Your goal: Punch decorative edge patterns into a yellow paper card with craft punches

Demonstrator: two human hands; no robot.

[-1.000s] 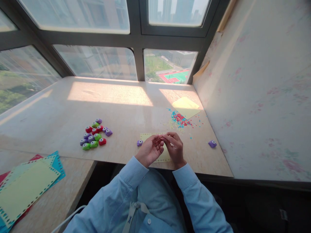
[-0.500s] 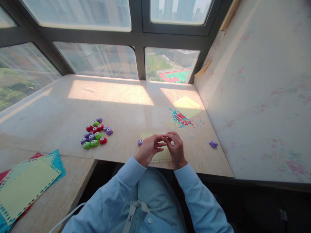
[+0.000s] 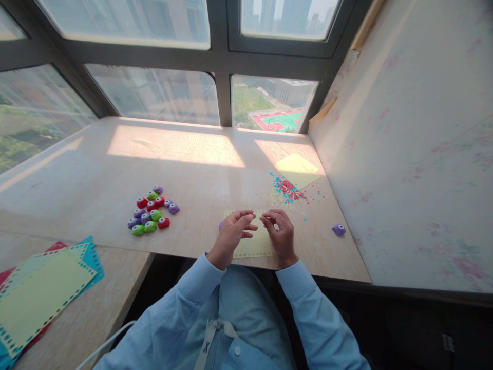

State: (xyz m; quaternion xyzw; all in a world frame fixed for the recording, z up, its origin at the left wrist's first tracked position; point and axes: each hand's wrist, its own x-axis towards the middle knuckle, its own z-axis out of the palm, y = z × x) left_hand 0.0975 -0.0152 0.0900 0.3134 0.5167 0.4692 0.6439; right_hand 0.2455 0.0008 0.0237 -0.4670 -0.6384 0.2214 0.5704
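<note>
A pale yellow sheet of paper [image 3: 254, 245], with small shapes punched along its edges, lies beneath both hands. Above its left part is my left hand [image 3: 235, 232], palm inward, fingers curved and apart. My right hand [image 3: 280, 234] hovers over the sheet's right side, thumb and fingertips pinched together; whatever they hold is too small to make out. A small gap separates the two hands. A purple craft punch [image 3: 221, 225] sticks out from behind my left hand, mostly hidden. Another purple craft punch [image 3: 339, 229] rests further right on the wooden surface.
Several purple, green and red craft punches [image 3: 150, 216] cluster at left. Red, blue and yellow paper bits [image 3: 287, 190] lie scattered near a plain yellow sheet [image 3: 296, 167]. Punched coloured sheets [image 3: 50, 293] are stacked at lower left. A wall [image 3: 416, 154] bounds the right side.
My hands, whose fingertips were together, have parted. The left hand has shifted slightly left and covers more of the purple craft punch beside the sheet.
</note>
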